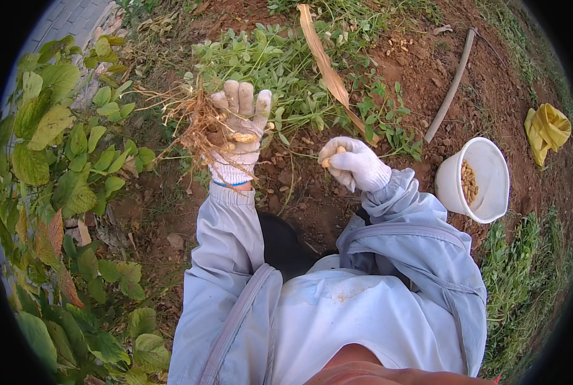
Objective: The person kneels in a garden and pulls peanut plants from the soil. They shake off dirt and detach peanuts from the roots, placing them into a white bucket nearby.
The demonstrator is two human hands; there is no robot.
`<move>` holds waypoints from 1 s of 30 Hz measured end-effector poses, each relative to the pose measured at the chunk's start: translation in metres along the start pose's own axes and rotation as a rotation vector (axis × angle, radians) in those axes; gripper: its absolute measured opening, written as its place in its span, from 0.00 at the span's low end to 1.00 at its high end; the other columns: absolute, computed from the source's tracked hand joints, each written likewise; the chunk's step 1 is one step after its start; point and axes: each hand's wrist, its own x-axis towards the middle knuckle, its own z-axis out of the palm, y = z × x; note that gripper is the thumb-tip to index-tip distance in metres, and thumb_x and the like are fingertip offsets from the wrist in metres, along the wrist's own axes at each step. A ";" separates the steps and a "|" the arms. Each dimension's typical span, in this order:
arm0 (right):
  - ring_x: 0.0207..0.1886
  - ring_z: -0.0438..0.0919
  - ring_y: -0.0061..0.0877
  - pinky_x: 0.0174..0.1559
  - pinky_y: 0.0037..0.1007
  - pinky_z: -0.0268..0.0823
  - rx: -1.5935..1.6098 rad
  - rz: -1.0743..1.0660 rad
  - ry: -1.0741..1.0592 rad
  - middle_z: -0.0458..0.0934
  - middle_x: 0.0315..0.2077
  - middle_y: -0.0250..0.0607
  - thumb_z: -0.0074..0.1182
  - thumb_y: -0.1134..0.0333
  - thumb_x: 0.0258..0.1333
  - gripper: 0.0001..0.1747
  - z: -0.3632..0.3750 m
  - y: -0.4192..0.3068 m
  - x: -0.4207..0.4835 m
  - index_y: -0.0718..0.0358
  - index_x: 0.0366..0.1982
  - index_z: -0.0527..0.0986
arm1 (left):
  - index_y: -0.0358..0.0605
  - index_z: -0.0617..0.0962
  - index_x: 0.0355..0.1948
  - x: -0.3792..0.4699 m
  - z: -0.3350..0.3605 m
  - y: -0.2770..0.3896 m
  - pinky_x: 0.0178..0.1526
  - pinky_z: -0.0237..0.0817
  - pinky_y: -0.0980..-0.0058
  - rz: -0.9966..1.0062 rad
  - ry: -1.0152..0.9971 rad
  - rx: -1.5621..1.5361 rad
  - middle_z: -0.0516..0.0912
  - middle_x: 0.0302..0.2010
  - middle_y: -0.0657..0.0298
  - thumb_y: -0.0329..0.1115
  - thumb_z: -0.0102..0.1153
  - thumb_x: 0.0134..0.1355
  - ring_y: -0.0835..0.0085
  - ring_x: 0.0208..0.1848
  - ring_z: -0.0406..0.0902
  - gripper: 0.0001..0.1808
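My left hand (242,118), in a white knit glove, is palm up with its fingers spread. Across its palm and wrist lie the tangled roots of a peanut plant (197,122), with a few peanut pods (244,137) on the palm. To its right my right hand (356,163), gloved too, is closed around peanuts (333,158) that show between thumb and fingers. A white plastic bucket (497,178) with peanuts (468,183) inside stands on the soil right of my right forearm, its mouth leaning away from me.
Pulled green peanut plants (286,72) lie ahead under a long dry leaf (322,62). A wooden handle (452,86) rests on reddish soil, back right. A yellow bag (546,130) lies beyond the bucket. Leafy plants (74,163) grow at left; more greenery (522,269) is at right.
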 end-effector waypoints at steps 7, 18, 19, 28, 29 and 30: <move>0.16 0.62 0.15 0.17 0.17 0.52 0.066 -0.772 0.811 0.70 0.21 0.31 0.50 0.70 0.62 0.10 -0.123 -0.036 -0.143 0.66 0.42 0.75 | 0.42 0.77 0.56 0.001 0.031 -0.019 0.72 0.49 0.38 0.028 0.240 -0.025 0.74 0.64 0.53 0.51 0.41 0.72 0.52 0.68 0.68 0.26; 0.48 0.77 0.22 0.51 0.26 0.71 -0.739 -0.559 0.464 0.78 0.47 0.38 0.59 0.72 0.59 0.23 -0.053 -0.028 -0.083 0.65 0.57 0.72 | 0.42 0.78 0.54 0.030 0.049 -0.079 0.66 0.62 0.40 -0.030 0.290 0.041 0.78 0.59 0.52 0.50 0.40 0.72 0.53 0.60 0.76 0.25; 0.48 0.78 0.25 0.49 0.27 0.73 -0.793 -0.630 0.397 0.77 0.48 0.40 0.60 0.71 0.58 0.24 -0.036 -0.031 -0.059 0.65 0.57 0.72 | 0.42 0.78 0.53 0.034 0.050 -0.087 0.65 0.63 0.40 -0.047 0.294 0.028 0.79 0.58 0.52 0.50 0.40 0.72 0.53 0.58 0.77 0.25; 0.41 0.81 0.45 0.44 0.39 0.72 -0.920 -0.269 0.291 0.81 0.33 0.48 0.54 0.59 0.62 0.14 -0.027 -0.029 -0.002 0.60 0.41 0.80 | 0.41 0.76 0.55 0.059 0.022 -0.116 0.34 0.75 0.62 -0.253 0.239 -0.044 0.81 0.49 0.51 0.63 0.52 0.61 0.59 0.47 0.80 0.36; 0.33 0.82 0.38 0.37 0.34 0.74 -0.869 -0.314 0.273 0.81 0.29 0.44 0.52 0.58 0.64 0.15 -0.033 -0.016 -0.005 0.60 0.42 0.80 | 0.41 0.77 0.54 0.060 0.021 -0.121 0.32 0.75 0.61 -0.256 0.223 -0.044 0.81 0.47 0.50 0.64 0.53 0.61 0.58 0.43 0.81 0.36; 0.28 0.81 0.32 0.32 0.31 0.73 -0.731 -0.170 0.275 0.80 0.27 0.41 0.52 0.57 0.64 0.16 -0.032 -0.017 -0.012 0.60 0.43 0.79 | 0.42 0.77 0.53 0.061 0.014 -0.127 0.30 0.76 0.58 -0.171 0.354 0.116 0.83 0.42 0.51 0.66 0.53 0.61 0.56 0.35 0.82 0.37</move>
